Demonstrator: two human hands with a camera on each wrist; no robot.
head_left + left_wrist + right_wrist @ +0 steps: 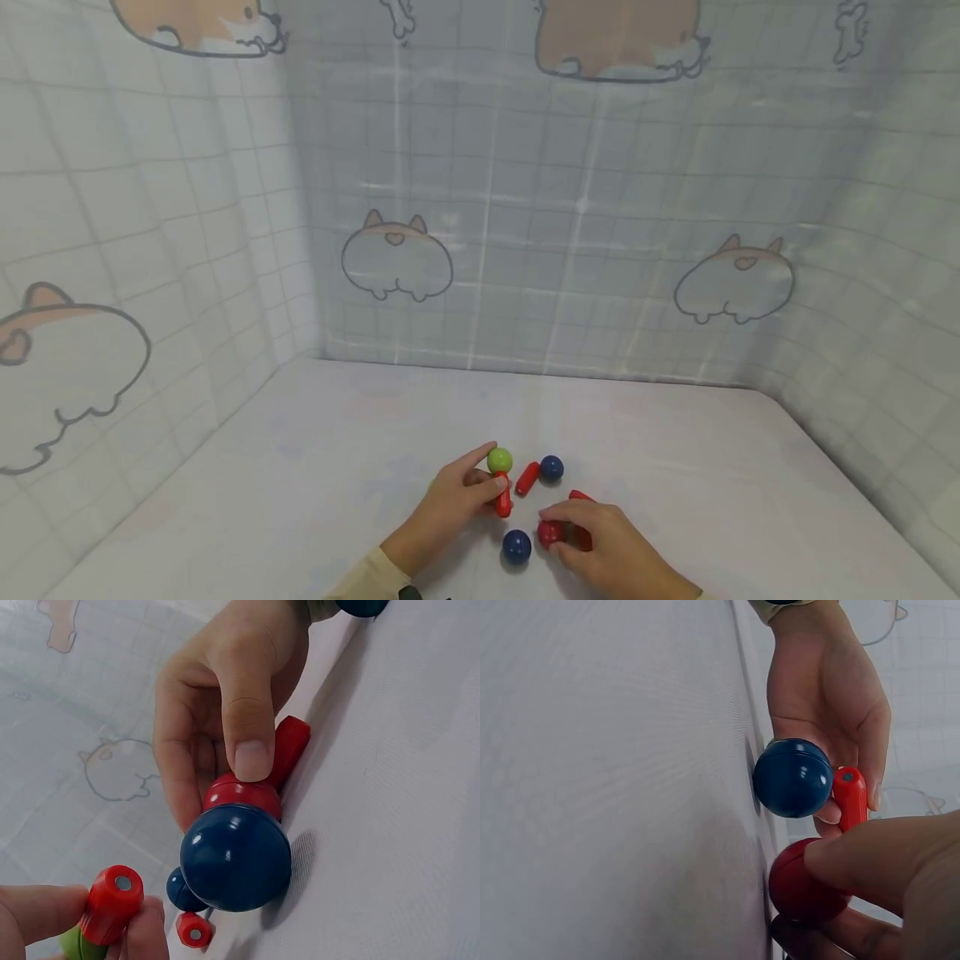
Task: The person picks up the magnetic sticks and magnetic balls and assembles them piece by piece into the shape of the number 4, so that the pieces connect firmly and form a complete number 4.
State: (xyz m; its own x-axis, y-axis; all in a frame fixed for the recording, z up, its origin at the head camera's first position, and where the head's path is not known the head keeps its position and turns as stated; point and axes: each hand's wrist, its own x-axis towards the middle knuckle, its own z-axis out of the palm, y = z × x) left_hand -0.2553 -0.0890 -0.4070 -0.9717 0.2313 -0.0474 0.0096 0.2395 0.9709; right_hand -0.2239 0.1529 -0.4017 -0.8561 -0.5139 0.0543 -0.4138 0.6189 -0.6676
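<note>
My left hand (453, 493) pinches a short red rod (503, 497) between thumb and fingers. A green ball (499, 460) sits against the rod's far end, beside the index fingertip. The rod's near end shows a round metal spot in the left wrist view. My right hand (611, 540) grips a red ball (550, 533) low over the table, its thumb (250, 750) on the ball. Another red rod (292, 742) lies by that hand, partly hidden by the fingers in the head view. A dark blue ball (517, 547) rests between the hands, nearest the person.
Beyond the hands, a loose red rod (528, 478) lies beside a second dark blue ball (552, 468). The white tabletop (360, 450) is enclosed by a gridded curtain (510, 275) with cartoon dogs at the back and both sides.
</note>
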